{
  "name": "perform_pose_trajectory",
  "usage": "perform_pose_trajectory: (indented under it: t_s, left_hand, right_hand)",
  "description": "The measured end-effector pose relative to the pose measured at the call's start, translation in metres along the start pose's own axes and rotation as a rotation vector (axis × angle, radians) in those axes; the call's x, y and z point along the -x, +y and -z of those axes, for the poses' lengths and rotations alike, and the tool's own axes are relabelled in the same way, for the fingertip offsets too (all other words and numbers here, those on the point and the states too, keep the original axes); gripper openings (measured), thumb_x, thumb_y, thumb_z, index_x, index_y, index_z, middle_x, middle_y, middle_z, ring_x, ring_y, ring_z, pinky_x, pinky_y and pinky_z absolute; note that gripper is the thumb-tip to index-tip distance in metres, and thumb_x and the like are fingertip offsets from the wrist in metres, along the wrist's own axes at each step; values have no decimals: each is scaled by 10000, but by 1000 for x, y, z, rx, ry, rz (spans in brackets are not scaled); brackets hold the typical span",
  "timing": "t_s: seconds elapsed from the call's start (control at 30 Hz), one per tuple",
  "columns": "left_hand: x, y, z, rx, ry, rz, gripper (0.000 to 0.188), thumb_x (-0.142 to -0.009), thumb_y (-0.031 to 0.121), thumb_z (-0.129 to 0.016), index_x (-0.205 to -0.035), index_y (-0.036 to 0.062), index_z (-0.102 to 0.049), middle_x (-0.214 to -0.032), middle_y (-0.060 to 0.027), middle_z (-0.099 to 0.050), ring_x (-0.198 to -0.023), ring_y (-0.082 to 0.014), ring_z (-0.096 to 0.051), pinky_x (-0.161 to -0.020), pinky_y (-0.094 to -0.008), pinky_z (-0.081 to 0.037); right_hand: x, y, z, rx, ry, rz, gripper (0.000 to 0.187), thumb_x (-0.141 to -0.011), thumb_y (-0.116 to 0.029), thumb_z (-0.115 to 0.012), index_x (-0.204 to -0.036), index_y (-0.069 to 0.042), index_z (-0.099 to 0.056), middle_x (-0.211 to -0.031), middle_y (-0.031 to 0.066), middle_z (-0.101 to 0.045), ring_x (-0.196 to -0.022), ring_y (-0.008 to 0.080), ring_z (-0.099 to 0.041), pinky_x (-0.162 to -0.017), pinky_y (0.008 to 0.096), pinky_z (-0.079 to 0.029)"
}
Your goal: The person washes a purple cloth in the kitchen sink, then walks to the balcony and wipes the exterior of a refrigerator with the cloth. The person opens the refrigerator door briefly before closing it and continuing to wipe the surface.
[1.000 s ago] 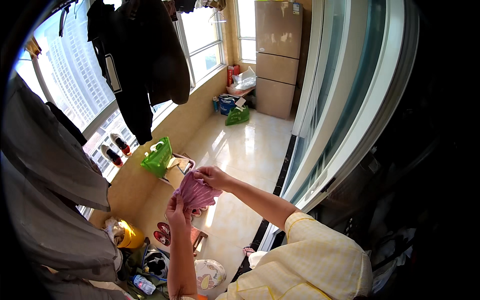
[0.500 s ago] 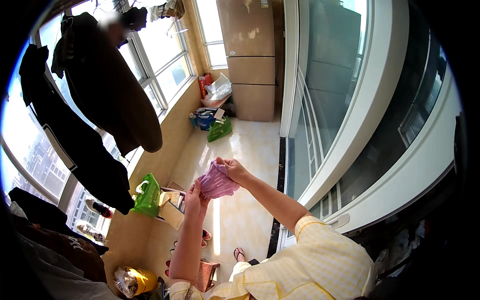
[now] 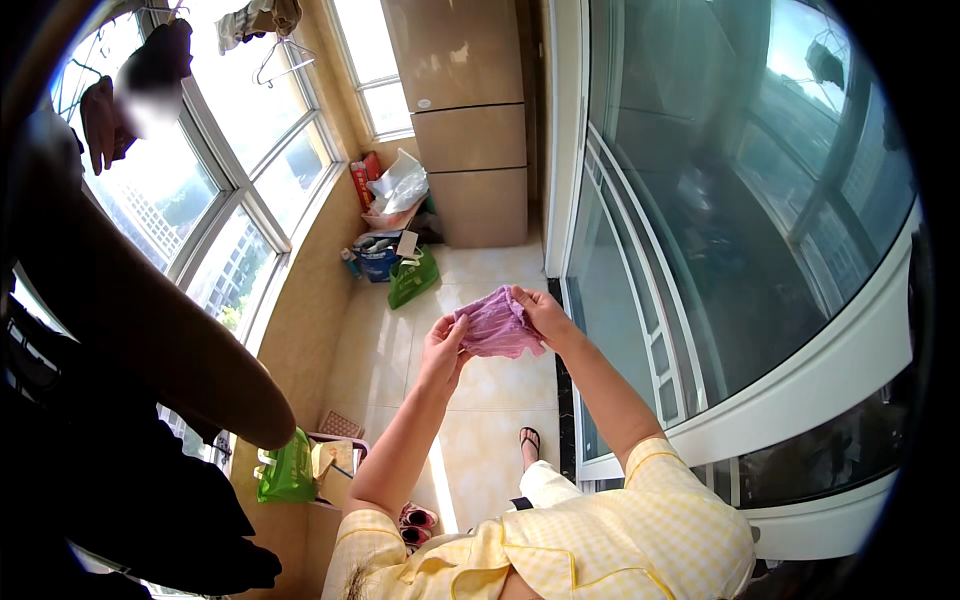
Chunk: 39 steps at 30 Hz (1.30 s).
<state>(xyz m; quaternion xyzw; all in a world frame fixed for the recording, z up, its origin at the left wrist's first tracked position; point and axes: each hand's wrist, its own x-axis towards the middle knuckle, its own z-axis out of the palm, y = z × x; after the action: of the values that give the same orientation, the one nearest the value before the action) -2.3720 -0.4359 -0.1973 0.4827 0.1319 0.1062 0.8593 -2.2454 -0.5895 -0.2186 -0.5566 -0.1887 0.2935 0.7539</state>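
A small, crinkled pink-purple cloth (image 3: 498, 328) is stretched between my two hands, in front of me and above the tiled floor. Whether it is a garment I cannot tell. My left hand (image 3: 442, 352) pinches its left edge, thumb on top. On the opposite side my right hand (image 3: 541, 314) grips the upper right corner with closed fingers. The lower right edge of the cloth hangs loose.
Dark clothes (image 3: 130, 300) hang close on my left, by the windows. Beyond stands a tan fridge (image 3: 470, 205), bags (image 3: 413, 277) beside it. A sliding glass door (image 3: 680, 250) lines the right. Below left are a green bag (image 3: 287, 470) and shoes (image 3: 417, 525).
Both hands have moved right and a little up in view with the cloth, which is now held wider and flatter. My view has turned, and the hanging clothes have shifted left.
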Motion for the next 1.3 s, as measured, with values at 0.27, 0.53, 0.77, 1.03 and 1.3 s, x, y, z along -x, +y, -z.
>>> perform_pose_trajectory:
  t_s: [0.27,0.53,0.77,1.03,1.3]
  left_hand:
    - [-187,10,-7,-44,33,28,187,-881,196,-574,-975,37,-547,-865,-26,-614,-748,-103,-607,-648,-256,-521]
    - [-333,33,25,-38,63,45,175,-903,217,-540,-966,54,-548,-864,-12,-614,-745,-95,-602,-654,-253,-516]
    - [-487,69,47,-26,-12,5,224,-915,188,-513,-1080,37,-513,-935,-31,-604,-804,-114,-604,-679,-265,-522]
    - [-651,109,42,-103,-123,86,263,-894,85,-477,-1152,71,-518,-950,-39,-604,-808,-121,-605,-678,-256,-519]
    - [-787,97,17,-81,-134,272,307,-869,73,-430,-1161,15,-507,-1032,-93,-589,-893,-191,-593,-735,-288,-506]
  right_hand:
    - [-160,-9,73,51,44,31,356,-924,-359,-481,-893,-34,-624,-723,-19,-593,-611,48,-510,-568,205,-430]
    - [-301,-14,90,-34,58,68,343,-924,-339,-489,-962,-28,-628,-818,-15,-620,-724,53,-531,-674,220,-443]
    - [-442,-40,110,-80,68,44,317,-912,-342,-506,-968,-53,-622,-822,-17,-623,-710,54,-559,-631,224,-464]
    - [-582,-64,140,-285,145,109,247,-923,-196,-499,-1083,-30,-589,-940,21,-627,-815,105,-596,-753,264,-495]
    - [-695,-80,204,-287,231,24,292,-842,-3,-378,-1032,-9,-600,-1026,72,-603,-902,128,-582,-787,276,-489]
